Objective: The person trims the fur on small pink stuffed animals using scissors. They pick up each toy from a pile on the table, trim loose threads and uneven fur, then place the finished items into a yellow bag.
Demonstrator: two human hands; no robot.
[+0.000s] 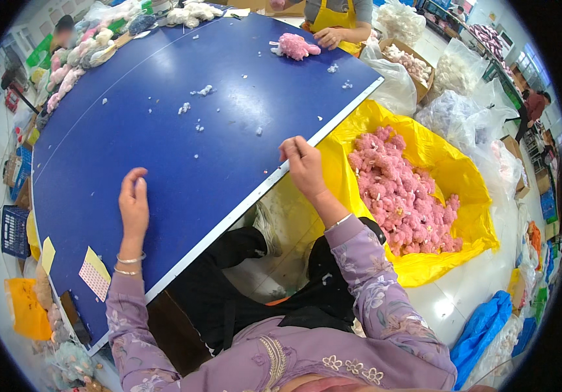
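My left hand (134,208) is raised over the blue tabletop (144,130), its fingers stretched and slightly bent, thumb apart, with nothing visible in it. My right hand (305,168) is above the table's pale edge, its fingers curled in. Whatever it might hold is hidden. To its right, a yellow plastic bag (441,144) on the floor is filled with small pink plush toys (398,189). Across the table a pink plush toy (296,47) lies beside a co-worker's hand (330,36). Tufts of white stuffing (184,108) are scattered over the tabletop.
A sheet of small stickers (95,273) lies near the table's left end. Plush pieces (75,68) are piled along the far left edge. Beyond the yellow bag stand a cardboard box (408,65) and clear plastic bags (457,68). Blue plastic (483,330) lies at the lower right.
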